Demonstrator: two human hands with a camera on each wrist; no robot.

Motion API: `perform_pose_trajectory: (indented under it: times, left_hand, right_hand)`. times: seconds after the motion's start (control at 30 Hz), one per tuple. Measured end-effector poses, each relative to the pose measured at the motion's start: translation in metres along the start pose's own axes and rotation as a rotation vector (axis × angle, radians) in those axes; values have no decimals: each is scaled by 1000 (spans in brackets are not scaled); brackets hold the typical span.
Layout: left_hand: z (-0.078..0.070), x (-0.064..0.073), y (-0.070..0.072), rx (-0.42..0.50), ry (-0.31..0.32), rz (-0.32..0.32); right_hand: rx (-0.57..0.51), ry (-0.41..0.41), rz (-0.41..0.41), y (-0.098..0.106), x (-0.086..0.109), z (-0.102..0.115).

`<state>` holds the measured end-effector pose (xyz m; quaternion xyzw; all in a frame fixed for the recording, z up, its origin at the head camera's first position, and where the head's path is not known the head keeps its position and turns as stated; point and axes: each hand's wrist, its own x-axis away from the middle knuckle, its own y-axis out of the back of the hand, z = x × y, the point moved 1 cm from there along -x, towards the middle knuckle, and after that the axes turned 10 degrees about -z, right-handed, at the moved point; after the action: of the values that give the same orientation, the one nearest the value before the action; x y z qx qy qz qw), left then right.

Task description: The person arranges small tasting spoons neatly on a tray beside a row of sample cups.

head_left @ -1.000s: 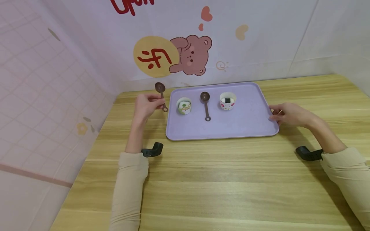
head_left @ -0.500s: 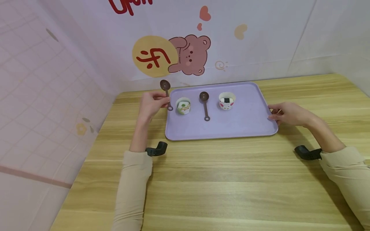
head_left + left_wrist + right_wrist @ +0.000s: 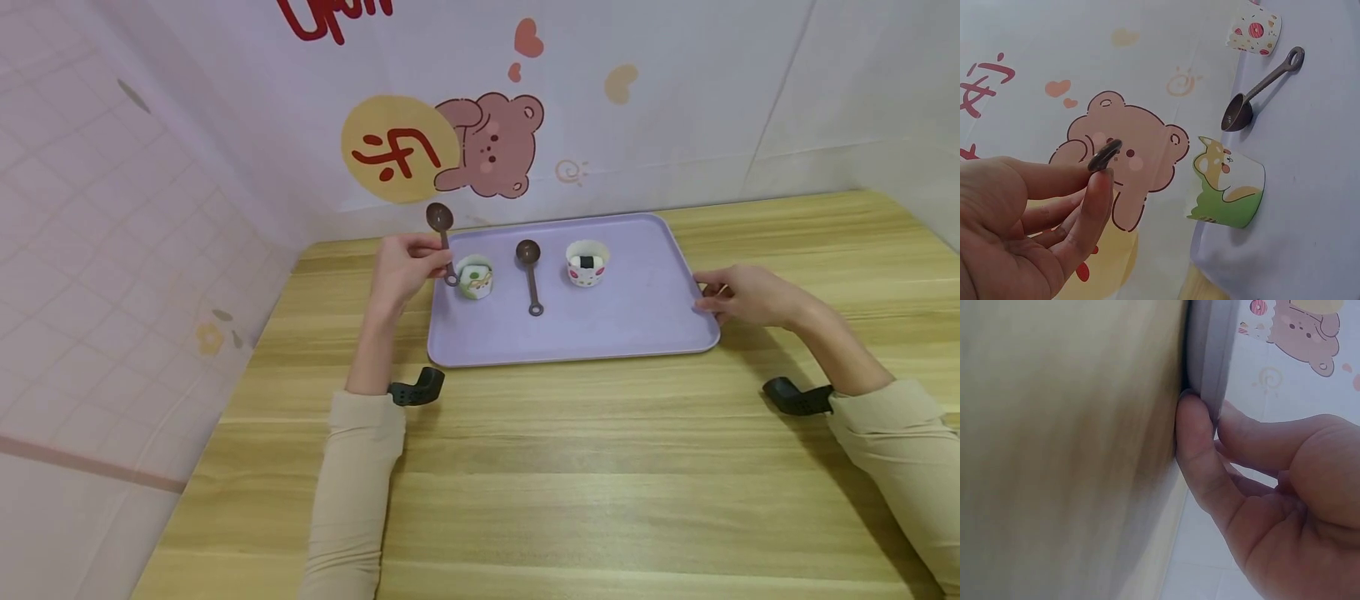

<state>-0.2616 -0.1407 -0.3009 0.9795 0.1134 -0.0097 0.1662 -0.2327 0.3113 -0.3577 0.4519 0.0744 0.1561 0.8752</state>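
My left hand (image 3: 405, 268) pinches the handle of a brown measuring spoon (image 3: 440, 218), raised at the tray's left edge with its bowl up. In the left wrist view only the handle's ringed end (image 3: 1105, 155) pokes out between thumb and finger. The lilac tray (image 3: 615, 321) lies on the table, and my right hand (image 3: 753, 296) grips its right rim, thumb above and finger beneath in the right wrist view. On the tray sit a green-and-white paper cup (image 3: 476, 286), a second brown measuring spoon (image 3: 532, 279) and a white paper cup with pink prints (image 3: 586, 273). Both cups hold small items.
The wooden table (image 3: 570, 467) stretches out in front of the tray. Behind it rises a white wall covering (image 3: 675, 125) with a printed bear. A pale side wall (image 3: 97, 292) borders the table on the left. Dark camera mounts (image 3: 417, 388) stick out from both wrists.
My left hand has moved right with the measuring spoon, from beside the tray to over its left edge near the green-and-white cup. The right hand keeps its grip on the rim.
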Motion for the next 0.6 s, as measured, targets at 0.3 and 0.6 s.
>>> perform_pose_trajectory:
  times: [0.3, 0.6]
  left_hand:
    - [-6, 2, -7, -9, -16, 1]
    - [-10, 4, -13, 33, -26, 12]
  right_hand:
    - [6, -3, 0, 0, 0, -1]
    - [12, 11, -8, -1, 0, 0]
